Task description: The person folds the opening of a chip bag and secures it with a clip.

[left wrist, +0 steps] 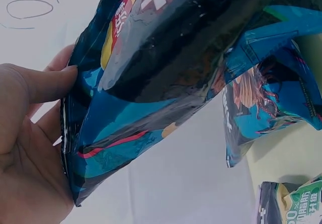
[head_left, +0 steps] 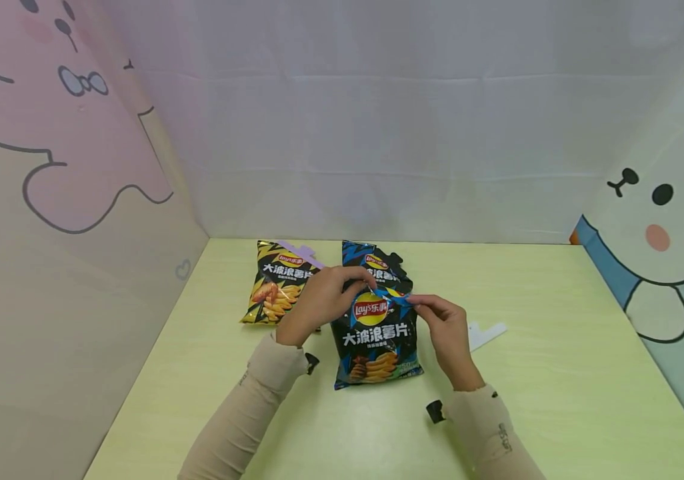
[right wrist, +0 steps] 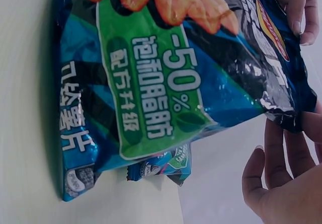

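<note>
A black and blue bag of potato chips (head_left: 375,340) stands upright in the middle of the table, its lower edge near the tabletop. My left hand (head_left: 329,295) pinches its top edge at the left corner, thumb on the front and fingers behind. At the right corner, my right hand (head_left: 445,332) pinches the same edge between thumb and fingers. Between them the blue top strip is bent over toward the front. In the left wrist view, the left thumb presses on the chip bag (left wrist: 166,68). The right wrist view shows the right fingers at the bag's (right wrist: 151,78) top corner.
Right behind stands a second blue chip bag (head_left: 359,252) with a black clip (head_left: 397,264) along its top. To the left lies a yellow and black chip bag (head_left: 267,283) with a purple clip (head_left: 299,252). A white clip (head_left: 487,335) lies beyond the right wrist.
</note>
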`<state>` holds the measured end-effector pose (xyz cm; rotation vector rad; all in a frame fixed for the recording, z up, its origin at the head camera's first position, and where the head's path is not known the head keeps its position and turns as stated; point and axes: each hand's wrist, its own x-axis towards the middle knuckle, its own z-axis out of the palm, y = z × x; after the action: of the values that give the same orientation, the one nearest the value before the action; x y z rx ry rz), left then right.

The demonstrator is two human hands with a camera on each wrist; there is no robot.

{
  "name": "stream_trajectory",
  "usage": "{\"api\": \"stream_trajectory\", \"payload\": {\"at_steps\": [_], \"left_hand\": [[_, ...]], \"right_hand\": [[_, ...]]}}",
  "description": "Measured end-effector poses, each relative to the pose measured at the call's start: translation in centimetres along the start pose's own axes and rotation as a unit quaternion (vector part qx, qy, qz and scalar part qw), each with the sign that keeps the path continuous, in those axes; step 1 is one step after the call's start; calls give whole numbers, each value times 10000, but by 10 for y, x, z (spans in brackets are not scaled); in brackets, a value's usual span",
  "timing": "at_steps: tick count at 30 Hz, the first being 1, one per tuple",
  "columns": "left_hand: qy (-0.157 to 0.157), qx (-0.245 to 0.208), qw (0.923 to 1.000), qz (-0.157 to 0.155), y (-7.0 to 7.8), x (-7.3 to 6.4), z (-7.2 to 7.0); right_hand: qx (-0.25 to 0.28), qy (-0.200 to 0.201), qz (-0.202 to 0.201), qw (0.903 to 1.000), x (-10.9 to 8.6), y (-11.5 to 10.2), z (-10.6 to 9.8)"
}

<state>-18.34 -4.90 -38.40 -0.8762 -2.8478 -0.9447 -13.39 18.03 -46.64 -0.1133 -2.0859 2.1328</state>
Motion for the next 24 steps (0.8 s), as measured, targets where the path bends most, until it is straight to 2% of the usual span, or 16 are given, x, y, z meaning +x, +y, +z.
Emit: {"api": "stream_trajectory", "payload": {"at_steps": [4,9,12,17,24], "left_hand": [[12,214,9996,155,1,1,1],[-41,186,9998,84,2,-1,1],[107,357,9992,176,3,-1,2],[462,631,9959,465,3,-1,7],[600,496,9963,362,3,-1,9]], "right_hand": [[-57,-101,71,9999,-1,-2,-3],[-92,-348,31,9993,-1,-6,-5],[-86,-461,6,9989,0,-8,-6],[-50,-429,-70,9990,-1,-8,-6],[-53,-388,-199,9990,-1,-6,-10]]}}
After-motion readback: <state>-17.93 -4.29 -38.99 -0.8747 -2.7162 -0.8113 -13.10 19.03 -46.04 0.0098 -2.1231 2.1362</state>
